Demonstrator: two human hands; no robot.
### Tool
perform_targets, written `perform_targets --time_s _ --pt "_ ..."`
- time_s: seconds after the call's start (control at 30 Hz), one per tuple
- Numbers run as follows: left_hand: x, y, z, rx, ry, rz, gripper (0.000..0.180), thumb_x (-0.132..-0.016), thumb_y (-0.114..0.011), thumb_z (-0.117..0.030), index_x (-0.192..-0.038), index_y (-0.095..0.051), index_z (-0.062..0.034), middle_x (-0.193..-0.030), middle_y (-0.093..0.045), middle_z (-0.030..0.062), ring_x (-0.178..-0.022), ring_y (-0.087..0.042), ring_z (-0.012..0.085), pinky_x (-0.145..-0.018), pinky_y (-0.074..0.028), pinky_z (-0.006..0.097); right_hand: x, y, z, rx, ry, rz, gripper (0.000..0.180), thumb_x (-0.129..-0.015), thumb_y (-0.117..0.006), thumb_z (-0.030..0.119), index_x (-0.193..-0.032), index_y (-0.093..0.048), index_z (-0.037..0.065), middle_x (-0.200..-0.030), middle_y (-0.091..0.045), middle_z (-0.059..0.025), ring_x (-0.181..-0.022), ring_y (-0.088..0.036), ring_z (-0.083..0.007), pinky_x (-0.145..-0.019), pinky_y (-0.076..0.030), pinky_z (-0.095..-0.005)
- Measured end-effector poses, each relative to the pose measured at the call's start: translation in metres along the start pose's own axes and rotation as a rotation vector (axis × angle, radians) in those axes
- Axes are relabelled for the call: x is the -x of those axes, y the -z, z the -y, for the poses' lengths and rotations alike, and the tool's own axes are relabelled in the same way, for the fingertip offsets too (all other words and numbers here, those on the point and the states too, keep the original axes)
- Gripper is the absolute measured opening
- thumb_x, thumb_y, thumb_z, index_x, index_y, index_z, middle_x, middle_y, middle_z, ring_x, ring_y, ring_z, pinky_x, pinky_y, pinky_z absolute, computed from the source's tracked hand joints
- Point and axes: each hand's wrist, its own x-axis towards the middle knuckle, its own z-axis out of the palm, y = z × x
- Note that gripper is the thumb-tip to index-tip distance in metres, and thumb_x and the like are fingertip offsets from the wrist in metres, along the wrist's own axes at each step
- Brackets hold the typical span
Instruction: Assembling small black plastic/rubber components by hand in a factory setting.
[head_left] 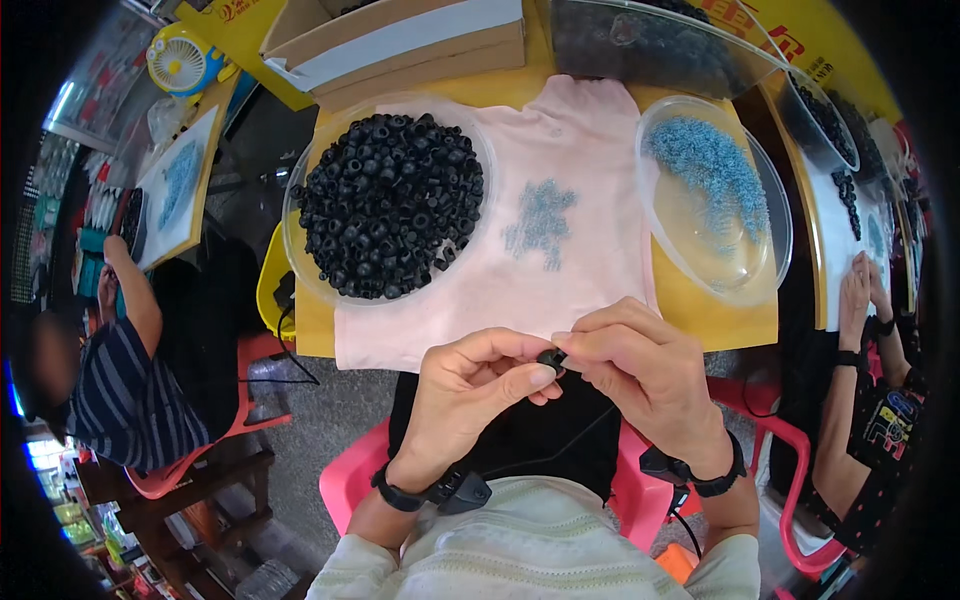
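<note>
My left hand (465, 385) pinches a small black plastic part (551, 360) between thumb and fingers, just past the near table edge. My right hand (645, 370) meets it from the right, thumb and forefinger pressed together at the part; whatever they hold is too small to make out. Beyond my hands a pink cloth (420, 335) lies on the table, with a loose patch of small pale-blue pieces (541, 222) on it. At the left a round clear tub is heaped with black plastic parts (390, 205). At the right, blue pieces (712, 165) fill part of a clear oval tub (735, 285).
A cardboard box (400, 45) and a clear bin (660, 45) with dark parts stand at the back. People sit at side tables, one in a striped shirt (140, 400) at left, another's hands (860, 290) at right. A yellow bin (275, 280) stands beside the table.
</note>
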Motion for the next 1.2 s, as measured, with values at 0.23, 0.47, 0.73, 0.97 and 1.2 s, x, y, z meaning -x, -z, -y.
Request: perform_targets --time_s 0.23,0.47,0.73,0.97,1.2 --pt "-0.006 -0.002 0.008 0.100 0.040 -0.012 0.016 -0.090 -0.065 -0.001 -0.106 -0.063 0.0029 -0.101 -0.068 0.0132 -0.088 -0.067 0.0163 -0.078 -0.054 0.026 0.010 -0.012 0.001 -0.015 -0.066 -0.087 0.032 -0.073 -0.073 -0.004 -0.102 -0.062 -0.001 -0.093 -0.062 -0.0120 -0.080 -0.061 -0.0252 -0.065 -0.051 -0.0317" --pt "-0.009 -0.013 0.017 0.285 0.112 0.046 0.014 -0.095 -0.059 -0.005 -0.107 -0.061 0.0017 -0.106 -0.068 0.0168 -0.098 -0.066 0.0193 -0.087 -0.054 0.031 0.016 -0.013 -0.007 0.132 0.016 -0.152 0.037 -0.067 -0.074 -0.004 -0.102 -0.061 0.000 -0.093 -0.062 -0.0105 -0.077 -0.059 -0.0247 -0.064 -0.051 -0.0324" --pt "-0.007 -0.018 0.023 0.294 0.096 0.049 0.022 -0.098 -0.054 -0.010 -0.115 -0.059 0.0028 -0.108 -0.067 0.0174 -0.100 -0.066 0.0216 -0.090 -0.053 0.033 0.013 -0.009 -0.011 0.156 0.080 -0.206 0.035 -0.064 -0.074 -0.003 -0.098 -0.064 0.000 -0.090 -0.060 -0.0088 -0.073 -0.056 -0.0239 -0.061 -0.048 -0.0321" --pt "-0.008 -0.023 0.036 0.304 0.137 0.013 0.022 -0.099 -0.055 -0.013 -0.113 -0.060 0.0028 -0.103 -0.067 0.0132 -0.096 -0.066 0.0193 -0.089 -0.052 0.031 0.028 -0.019 -0.026 0.166 0.092 -0.258 0.033 -0.063 -0.074 -0.002 -0.094 -0.065 0.001 -0.086 -0.060 -0.0083 -0.072 -0.055 -0.0236 -0.059 -0.047 -0.0319" --pt "-0.015 -0.019 0.025 0.182 -0.021 0.050 0.033 -0.103 -0.047 -0.020 -0.123 -0.054 0.0058 -0.112 -0.065 0.0180 -0.103 -0.065 0.0240 -0.093 -0.052 0.037 0.012 0.002 -0.019 0.209 0.024 -0.234 0.031 -0.063 -0.077 0.000 -0.091 -0.066 0.003 -0.087 -0.062 -0.0088 -0.077 -0.060 -0.0255 -0.064 -0.050 -0.0307"
